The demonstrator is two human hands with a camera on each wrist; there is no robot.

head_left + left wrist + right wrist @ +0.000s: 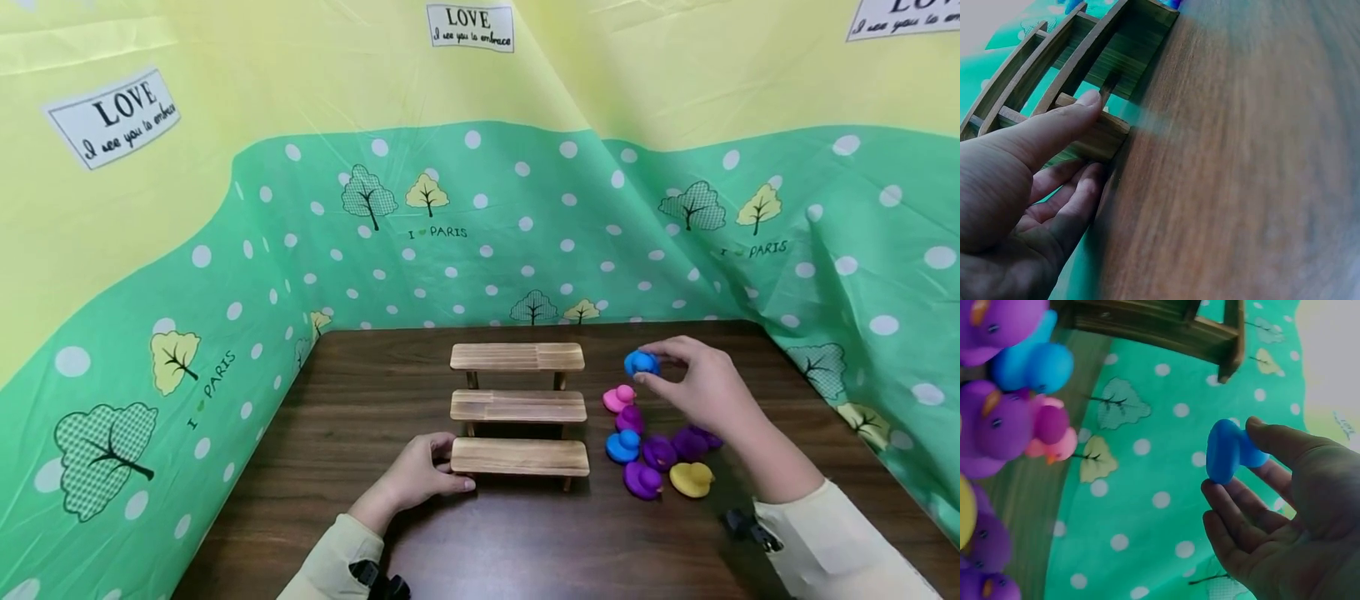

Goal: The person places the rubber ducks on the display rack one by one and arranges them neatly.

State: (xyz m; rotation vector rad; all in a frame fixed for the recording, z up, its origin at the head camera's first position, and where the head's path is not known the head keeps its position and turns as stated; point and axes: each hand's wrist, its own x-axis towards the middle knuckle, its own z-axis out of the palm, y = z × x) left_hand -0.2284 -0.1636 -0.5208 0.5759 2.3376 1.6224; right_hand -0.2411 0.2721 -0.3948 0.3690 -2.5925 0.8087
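Note:
A three-tiered wooden stand (pixel 519 407) stands on the dark table. At its lower left end, my left hand (pixel 420 475) grips the base between thumb and fingers; the left wrist view shows the thumb on a wooden foot (pixel 1107 134). My right hand (pixel 705 383) pinches a blue rubber duck (pixel 641 362) above the table, right of the top tier. In the right wrist view this duck (pixel 1225 450) sits between thumb and fingertips. Below the right hand lie a pink duck (pixel 619 398), another blue duck (pixel 622 447), several purple ducks (pixel 642 480) and a yellow duck (pixel 692 479).
A green and yellow cloth (pixel 480 208) with dots and printed trees hangs behind the table and along both sides. The brown wooden table (pixel 337 392) reaches back to it. Dark straps with buckles (pixel 750 529) sit on the sleeves.

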